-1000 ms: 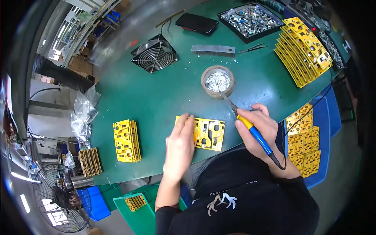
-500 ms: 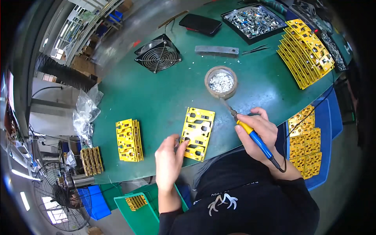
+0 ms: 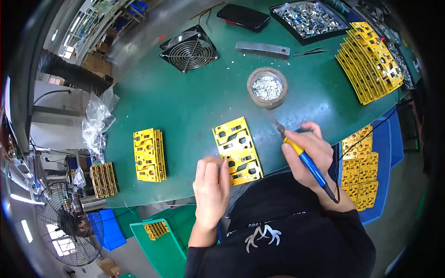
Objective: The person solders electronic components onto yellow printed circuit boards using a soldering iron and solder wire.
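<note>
My right hand [image 3: 309,155] is wrapped round a soldering iron [image 3: 309,166] with a blue and yellow handle. Its metal tip points up and left, just short of a round brown pot [image 3: 266,105] that holds silvery bits. A yellow circuit board [image 3: 240,147] with cut-out holes lies tilted on the green table in front of me. At its left edge my left hand [image 3: 211,185] is closed, with thumb and fingertips pinching the board; the fingertips are partly hidden.
Yellow board stacks stand at left [image 3: 149,155] and far right [image 3: 371,65]. Beyond the pot lie a metal bar [image 3: 263,49], tweezers [image 3: 309,51], a small fan [image 3: 190,51], a black phone-like slab [image 3: 243,16] and a parts tray [image 3: 309,39]. The iron's cord passes a blue bin [image 3: 384,185].
The yellow board has turned anticlockwise, its far end swinging left, with my left hand at its edge. The iron's tip has come away from the pot's near rim. The whole view has shifted slightly.
</note>
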The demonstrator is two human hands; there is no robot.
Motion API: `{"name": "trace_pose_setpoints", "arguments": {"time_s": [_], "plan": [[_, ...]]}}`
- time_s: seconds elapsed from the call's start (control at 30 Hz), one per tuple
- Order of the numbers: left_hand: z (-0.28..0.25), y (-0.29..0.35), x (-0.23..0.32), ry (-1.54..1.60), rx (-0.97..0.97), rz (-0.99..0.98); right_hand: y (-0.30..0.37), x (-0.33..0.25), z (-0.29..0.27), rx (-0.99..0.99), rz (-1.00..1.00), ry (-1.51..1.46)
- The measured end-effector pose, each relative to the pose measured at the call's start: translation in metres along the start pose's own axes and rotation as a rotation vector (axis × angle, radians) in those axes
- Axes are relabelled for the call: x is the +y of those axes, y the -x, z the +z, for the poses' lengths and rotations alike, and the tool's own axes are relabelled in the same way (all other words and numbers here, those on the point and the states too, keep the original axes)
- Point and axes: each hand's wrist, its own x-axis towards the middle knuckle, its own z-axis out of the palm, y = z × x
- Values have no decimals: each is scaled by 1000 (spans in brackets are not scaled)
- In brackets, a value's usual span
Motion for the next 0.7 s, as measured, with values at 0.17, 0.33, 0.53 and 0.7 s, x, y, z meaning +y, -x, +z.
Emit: {"name": "trace_pose_setpoints", "arguments": {"time_s": [0.17, 0.33, 0.53, 0.7], "plan": [[12, -5, 2, -15, 83, 170, 6, -11, 4, -113, -57, -150], [24, -6, 14, -65, 109, 132, 8, -17, 11, -141, -44, -206], [32, -3, 13, -102, 97, 106, 10, -17, 13, -165, -17, -215], [35, -4, 15, -123, 116, 133, 10, -16, 15, -169, -19, -217]]}}
